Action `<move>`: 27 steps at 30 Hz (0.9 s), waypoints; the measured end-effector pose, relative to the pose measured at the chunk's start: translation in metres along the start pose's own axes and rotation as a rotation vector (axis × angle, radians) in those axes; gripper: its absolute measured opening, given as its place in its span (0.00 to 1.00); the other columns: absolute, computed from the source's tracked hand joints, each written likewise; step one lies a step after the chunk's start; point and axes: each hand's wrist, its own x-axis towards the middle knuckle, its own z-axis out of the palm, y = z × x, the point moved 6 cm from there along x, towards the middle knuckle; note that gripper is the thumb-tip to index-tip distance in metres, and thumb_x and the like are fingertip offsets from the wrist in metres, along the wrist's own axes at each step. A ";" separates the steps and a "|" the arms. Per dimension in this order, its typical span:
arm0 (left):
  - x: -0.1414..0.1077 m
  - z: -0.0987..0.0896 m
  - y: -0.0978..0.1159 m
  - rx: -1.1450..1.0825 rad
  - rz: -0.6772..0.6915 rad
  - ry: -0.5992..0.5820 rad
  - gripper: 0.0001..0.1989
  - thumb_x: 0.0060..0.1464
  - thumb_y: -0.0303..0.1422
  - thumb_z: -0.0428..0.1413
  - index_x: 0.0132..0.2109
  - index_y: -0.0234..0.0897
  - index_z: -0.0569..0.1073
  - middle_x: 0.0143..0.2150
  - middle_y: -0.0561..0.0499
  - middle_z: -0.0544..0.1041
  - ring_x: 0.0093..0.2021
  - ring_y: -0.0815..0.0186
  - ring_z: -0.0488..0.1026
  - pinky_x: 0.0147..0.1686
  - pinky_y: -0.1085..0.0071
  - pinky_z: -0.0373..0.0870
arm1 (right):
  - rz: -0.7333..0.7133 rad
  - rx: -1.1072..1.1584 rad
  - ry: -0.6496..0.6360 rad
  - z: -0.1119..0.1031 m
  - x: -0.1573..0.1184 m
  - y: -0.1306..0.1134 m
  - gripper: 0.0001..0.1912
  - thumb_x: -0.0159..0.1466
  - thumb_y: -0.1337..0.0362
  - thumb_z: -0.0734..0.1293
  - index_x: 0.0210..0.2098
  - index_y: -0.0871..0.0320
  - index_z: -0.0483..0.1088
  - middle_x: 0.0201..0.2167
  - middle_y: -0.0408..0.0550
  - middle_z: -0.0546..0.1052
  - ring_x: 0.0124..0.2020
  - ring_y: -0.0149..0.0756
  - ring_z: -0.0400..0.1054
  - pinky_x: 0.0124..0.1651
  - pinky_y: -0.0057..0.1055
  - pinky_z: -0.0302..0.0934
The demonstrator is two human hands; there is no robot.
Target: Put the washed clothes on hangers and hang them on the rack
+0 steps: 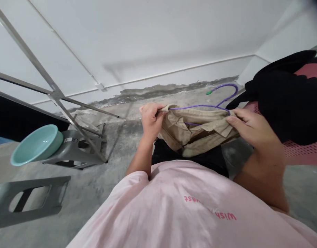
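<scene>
Beige trousers (199, 148) are stretched out between my two hands at the waistband, in front of my body. A purple hanger (194, 106) runs along the opening of the waistband, and its hook with a green tip points up and to the left. My left hand (151, 117) is closed on the left end of the waistband. The right end is pinched in my right hand (248, 125), close to the hanger's shoulder. The lower part of the trousers is hidden behind the waistband.
A pink perforated basket (300, 153) with black cloth (290, 100) over it stands at the right. At the left are a metal frame (55, 93), a turquoise basin (35, 144) on a grey stool (83, 153), and another grey stool (49, 199). A white wall rises ahead.
</scene>
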 end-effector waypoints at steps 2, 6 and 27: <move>0.001 0.003 -0.003 0.031 -0.006 -0.043 0.04 0.59 0.36 0.59 0.39 0.43 0.78 0.35 0.51 0.79 0.40 0.58 0.72 0.49 0.61 0.58 | 0.023 0.037 0.044 0.003 -0.001 0.002 0.19 0.63 0.50 0.64 0.28 0.59 0.70 0.24 0.44 0.70 0.27 0.32 0.62 0.30 0.28 0.53; -0.003 0.015 -0.003 0.143 -0.061 -0.183 0.06 0.61 0.34 0.58 0.44 0.42 0.77 0.42 0.50 0.80 0.44 0.58 0.74 0.49 0.61 0.57 | -0.028 0.169 0.332 0.001 -0.005 0.002 0.15 0.62 0.53 0.69 0.34 0.60 0.76 0.28 0.44 0.74 0.30 0.32 0.66 0.34 0.27 0.57; -0.009 -0.014 0.004 0.142 0.006 0.243 0.08 0.62 0.39 0.58 0.39 0.40 0.78 0.36 0.52 0.79 0.39 0.61 0.74 0.49 0.62 0.60 | -0.263 -0.077 0.333 -0.025 -0.017 -0.030 0.15 0.64 0.55 0.69 0.42 0.60 0.78 0.39 0.52 0.79 0.42 0.40 0.71 0.48 0.37 0.62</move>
